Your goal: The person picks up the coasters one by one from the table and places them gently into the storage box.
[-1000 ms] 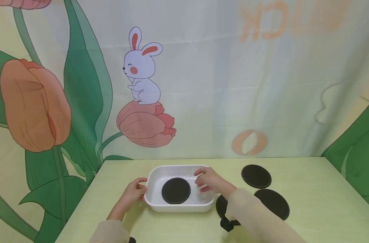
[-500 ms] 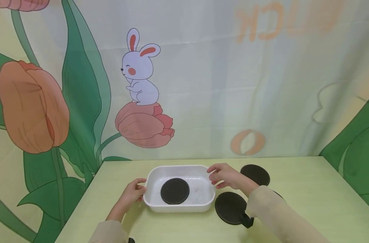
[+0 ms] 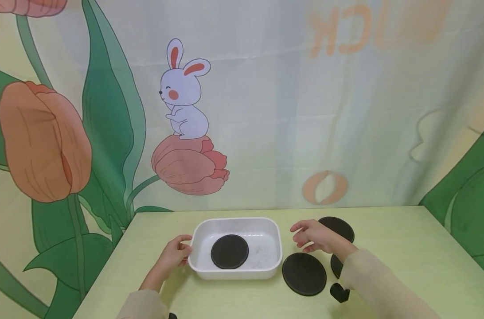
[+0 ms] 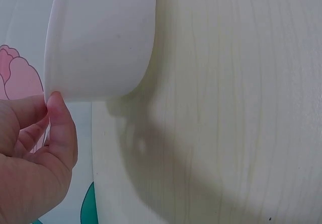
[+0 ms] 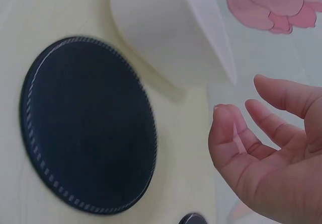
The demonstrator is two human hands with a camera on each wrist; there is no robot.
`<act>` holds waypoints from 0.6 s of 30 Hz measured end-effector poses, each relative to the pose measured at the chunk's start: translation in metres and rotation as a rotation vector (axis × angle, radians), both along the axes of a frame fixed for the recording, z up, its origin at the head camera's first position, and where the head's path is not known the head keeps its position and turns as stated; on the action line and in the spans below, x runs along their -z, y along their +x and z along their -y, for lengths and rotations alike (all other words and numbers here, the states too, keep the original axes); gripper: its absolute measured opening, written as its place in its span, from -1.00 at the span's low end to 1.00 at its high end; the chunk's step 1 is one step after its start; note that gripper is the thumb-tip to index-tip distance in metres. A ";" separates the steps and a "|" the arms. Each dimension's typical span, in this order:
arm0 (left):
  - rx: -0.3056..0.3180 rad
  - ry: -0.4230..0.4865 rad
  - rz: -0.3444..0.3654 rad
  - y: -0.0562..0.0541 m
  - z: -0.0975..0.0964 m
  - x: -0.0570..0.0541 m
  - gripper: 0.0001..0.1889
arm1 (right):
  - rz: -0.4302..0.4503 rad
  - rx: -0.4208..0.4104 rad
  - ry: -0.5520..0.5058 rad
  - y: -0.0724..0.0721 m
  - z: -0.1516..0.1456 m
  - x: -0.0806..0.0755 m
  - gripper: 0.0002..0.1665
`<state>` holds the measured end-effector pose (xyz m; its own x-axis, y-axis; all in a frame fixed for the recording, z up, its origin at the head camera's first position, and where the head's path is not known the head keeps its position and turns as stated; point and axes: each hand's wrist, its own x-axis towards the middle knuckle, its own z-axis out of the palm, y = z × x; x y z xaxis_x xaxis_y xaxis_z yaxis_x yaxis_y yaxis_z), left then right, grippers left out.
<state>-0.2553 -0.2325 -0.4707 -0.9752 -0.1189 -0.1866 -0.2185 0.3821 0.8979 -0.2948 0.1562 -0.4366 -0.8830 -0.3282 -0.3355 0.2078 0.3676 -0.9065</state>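
Observation:
A white rectangular tray sits on the table with a round black coaster lying flat inside. At the tray's left end, my left hand pinches the rim between thumb and fingers; the left wrist view shows this grip on the tray wall. My right hand hovers right of the tray, fingers loosely bent and holding nothing. Below it lies a stitched-edge coaster, close to the tray. Two more coasters lie farther right: the far coaster is partly covered by my hand, the other coaster mostly by my arm.
The pale wood-grain table ends at the back against a hanging cloth printed with tulips and a rabbit. A black wrist device hangs below the right sleeve.
My right hand has moved from over the tray's right part, past its rim, to the right above the loose coasters. My left hand stays on the rim; the coaster inside has not moved.

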 end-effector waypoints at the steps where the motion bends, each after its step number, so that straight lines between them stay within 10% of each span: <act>1: -0.001 0.001 0.000 0.000 0.000 0.000 -0.64 | 0.002 0.003 0.007 0.000 -0.002 0.002 -0.55; 18: 0.004 -0.003 -0.003 0.001 0.000 0.000 -0.64 | -0.035 -0.039 0.130 0.002 -0.026 0.031 -0.56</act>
<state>-0.2546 -0.2323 -0.4710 -0.9763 -0.1152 -0.1835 -0.2142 0.3855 0.8975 -0.2925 0.1822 -0.4674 -0.8822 -0.3183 -0.3471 0.1603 0.4900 -0.8568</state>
